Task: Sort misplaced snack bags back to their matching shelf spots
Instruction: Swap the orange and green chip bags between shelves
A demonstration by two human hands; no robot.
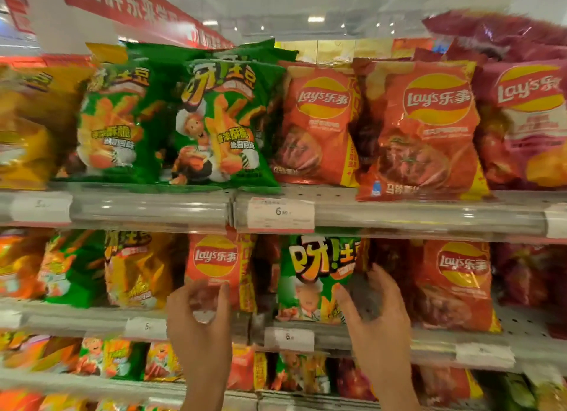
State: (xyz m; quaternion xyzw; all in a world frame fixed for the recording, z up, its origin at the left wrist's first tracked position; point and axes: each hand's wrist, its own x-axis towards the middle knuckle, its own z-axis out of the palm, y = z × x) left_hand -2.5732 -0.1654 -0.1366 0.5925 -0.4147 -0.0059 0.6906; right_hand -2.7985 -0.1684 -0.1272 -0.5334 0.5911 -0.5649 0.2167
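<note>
While both reach the middle shelf (429, 341):
Left hand (201, 321): fingers curled at orange Lay's bag (214, 265), grip unclear.
Right hand (376, 311): grips green fries bag (316, 275).

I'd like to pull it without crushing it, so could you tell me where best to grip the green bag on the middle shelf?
Probably the green bag by its top crimped seam, fingers coming from the front: it stands upright between red Lay's bags, so its sides are crowded.

Green bag (316, 278) with a white-hatted cartoon chef stands at 9 o'clock of an orange-red bag (454, 285) bearing a red-and-yellow roundel; blurred leftward bags (138, 269) look yellow.
</note>
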